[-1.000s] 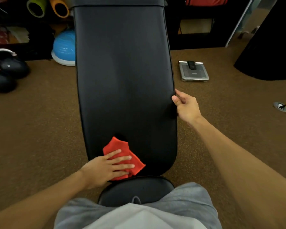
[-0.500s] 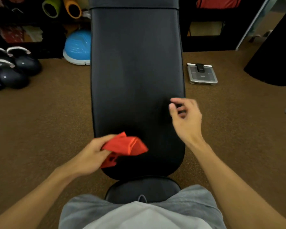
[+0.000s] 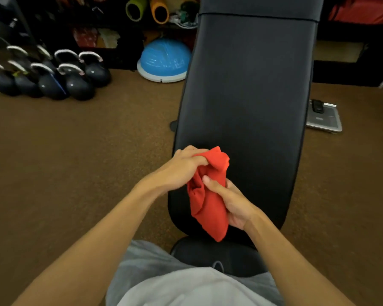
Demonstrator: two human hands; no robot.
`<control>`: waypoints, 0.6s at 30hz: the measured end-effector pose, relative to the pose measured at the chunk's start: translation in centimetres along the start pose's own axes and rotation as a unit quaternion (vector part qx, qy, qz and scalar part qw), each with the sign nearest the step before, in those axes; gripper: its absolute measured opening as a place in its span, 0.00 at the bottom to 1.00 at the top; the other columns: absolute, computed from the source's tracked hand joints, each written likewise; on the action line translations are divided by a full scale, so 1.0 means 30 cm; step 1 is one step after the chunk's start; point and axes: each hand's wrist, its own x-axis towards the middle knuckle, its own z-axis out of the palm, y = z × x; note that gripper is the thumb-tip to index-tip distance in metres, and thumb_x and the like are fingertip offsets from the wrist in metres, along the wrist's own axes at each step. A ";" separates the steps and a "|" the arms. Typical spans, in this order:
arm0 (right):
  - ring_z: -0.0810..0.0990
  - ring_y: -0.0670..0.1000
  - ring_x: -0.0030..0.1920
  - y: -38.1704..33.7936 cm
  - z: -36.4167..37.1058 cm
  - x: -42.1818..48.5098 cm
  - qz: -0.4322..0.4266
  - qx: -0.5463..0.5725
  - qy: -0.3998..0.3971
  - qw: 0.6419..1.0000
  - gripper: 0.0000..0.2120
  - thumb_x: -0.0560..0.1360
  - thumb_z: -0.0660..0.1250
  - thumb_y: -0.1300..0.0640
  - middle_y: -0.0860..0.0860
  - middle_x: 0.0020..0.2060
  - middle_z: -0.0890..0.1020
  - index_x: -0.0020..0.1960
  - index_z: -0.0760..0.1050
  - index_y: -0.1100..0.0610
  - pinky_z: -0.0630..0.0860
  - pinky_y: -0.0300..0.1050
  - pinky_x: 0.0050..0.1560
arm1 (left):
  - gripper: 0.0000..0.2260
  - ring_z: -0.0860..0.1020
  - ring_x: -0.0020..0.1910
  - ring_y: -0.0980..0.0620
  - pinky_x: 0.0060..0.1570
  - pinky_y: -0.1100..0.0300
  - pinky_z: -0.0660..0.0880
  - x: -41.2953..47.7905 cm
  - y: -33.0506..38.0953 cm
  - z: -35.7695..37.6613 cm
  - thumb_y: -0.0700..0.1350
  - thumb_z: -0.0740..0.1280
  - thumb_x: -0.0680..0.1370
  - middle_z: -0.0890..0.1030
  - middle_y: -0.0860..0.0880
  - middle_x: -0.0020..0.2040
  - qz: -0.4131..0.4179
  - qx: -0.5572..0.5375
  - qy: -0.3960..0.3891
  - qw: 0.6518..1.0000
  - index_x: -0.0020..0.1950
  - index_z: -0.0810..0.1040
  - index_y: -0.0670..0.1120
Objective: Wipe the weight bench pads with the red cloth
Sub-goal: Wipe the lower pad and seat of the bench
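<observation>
The long black back pad [image 3: 248, 89] of the weight bench stretches away from me, and the small black seat pad [image 3: 217, 255] lies just below it by my lap. The red cloth [image 3: 208, 199] hangs bunched in the air above the near end of the back pad. My left hand [image 3: 181, 166] grips the cloth's upper end, fingers curled over it. My right hand [image 3: 230, 202] holds its lower part from the right, thumb pressed onto the fabric.
Several dark kettlebells [image 3: 53, 74] stand on the brown carpet at the far left. A blue half-ball trainer [image 3: 164, 60] sits left of the bench, with rolled mats [image 3: 148, 9] behind. A grey scale [image 3: 325, 115] lies right of the bench.
My left hand lifted the cloth off the pad and bunched it. My right hand left the pad's right edge and came in to take hold of the cloth. The view shifted left.
</observation>
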 end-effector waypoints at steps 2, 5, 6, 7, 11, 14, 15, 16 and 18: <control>0.85 0.53 0.51 -0.015 0.025 0.004 -0.001 0.004 0.018 1.000 0.16 0.69 0.72 0.51 0.55 0.52 0.85 0.56 0.81 0.53 0.81 0.47 0.49 | 0.15 0.77 0.55 0.54 0.57 0.62 0.69 -0.004 -0.009 -0.035 0.39 0.59 0.74 0.82 0.50 0.54 -0.018 -0.106 -0.005 0.994 0.52 0.82 0.54; 0.84 0.54 0.54 -0.051 0.051 0.014 -0.021 0.031 0.056 0.998 0.18 0.70 0.69 0.53 0.56 0.54 0.85 0.60 0.78 0.55 0.82 0.48 0.49 | 0.22 0.78 0.54 0.48 0.57 0.55 0.71 0.001 -0.103 -0.100 0.39 0.60 0.68 0.81 0.47 0.58 -0.062 -0.263 -0.016 0.963 0.60 0.81 0.48; 0.84 0.54 0.54 -0.069 0.057 0.015 -0.027 0.049 0.069 0.996 0.19 0.71 0.68 0.54 0.57 0.54 0.85 0.61 0.77 0.56 0.82 0.48 0.49 | 0.25 0.76 0.54 0.45 0.57 0.52 0.70 0.001 -0.147 -0.120 0.42 0.61 0.65 0.79 0.46 0.59 -0.070 -0.317 0.009 0.946 0.62 0.80 0.48; 0.84 0.55 0.54 -0.091 0.062 0.019 -0.035 0.063 0.083 0.994 0.20 0.71 0.68 0.53 0.57 0.54 0.84 0.62 0.77 0.57 0.82 0.49 0.49 | 0.26 0.75 0.54 0.45 0.57 0.50 0.69 0.002 -0.198 -0.142 0.44 0.62 0.65 0.78 0.45 0.60 -0.079 -0.364 0.058 0.926 0.62 0.80 0.49; 0.84 0.56 0.54 -0.273 0.082 0.056 -0.120 0.020 0.147 0.982 0.16 0.76 0.66 0.50 0.57 0.54 0.84 0.60 0.77 0.57 0.82 0.56 0.49 | 0.16 0.71 0.67 0.45 0.64 0.44 0.66 -0.028 -0.430 -0.127 0.50 0.56 0.80 0.74 0.48 0.68 -0.153 -0.306 0.221 0.913 0.65 0.76 0.56; 0.83 0.52 0.54 -0.458 0.121 0.116 -0.280 -0.161 0.172 0.931 0.09 0.81 0.62 0.54 0.52 0.52 0.84 0.58 0.76 0.56 0.79 0.56 0.58 | 0.18 0.65 0.73 0.45 0.71 0.42 0.57 -0.048 -0.521 -0.007 0.54 0.50 0.83 0.69 0.49 0.73 -0.240 -0.299 0.129 0.914 0.70 0.70 0.56; 0.82 0.50 0.56 -0.513 0.131 0.150 -0.333 -0.282 0.187 0.880 0.11 0.81 0.61 0.54 0.51 0.54 0.83 0.61 0.74 0.56 0.77 0.53 0.61 | 0.20 0.63 0.74 0.46 0.73 0.43 0.54 -0.049 -0.526 0.027 0.55 0.48 0.84 0.67 0.49 0.74 -0.256 -0.323 0.112 0.904 0.72 0.68 0.55; 0.79 0.49 0.59 -0.559 0.139 0.194 -0.379 -0.411 0.200 0.805 0.13 0.81 0.60 0.54 0.51 0.58 0.80 0.65 0.72 0.56 0.74 0.51 0.64 | 0.21 0.61 0.75 0.46 0.73 0.44 0.52 -0.048 -0.531 0.053 0.57 0.47 0.83 0.66 0.49 0.75 -0.256 -0.354 0.107 0.893 0.74 0.66 0.55; 0.70 0.55 0.67 -0.615 0.136 0.298 -0.427 -0.631 0.212 0.612 0.20 0.80 0.60 0.56 0.53 0.69 0.71 0.72 0.66 0.56 0.68 0.54 0.68 | 0.24 0.60 0.76 0.48 0.74 0.47 0.50 -0.041 -0.547 0.080 0.60 0.44 0.82 0.65 0.49 0.76 -0.232 -0.418 0.103 0.872 0.76 0.63 0.55</control>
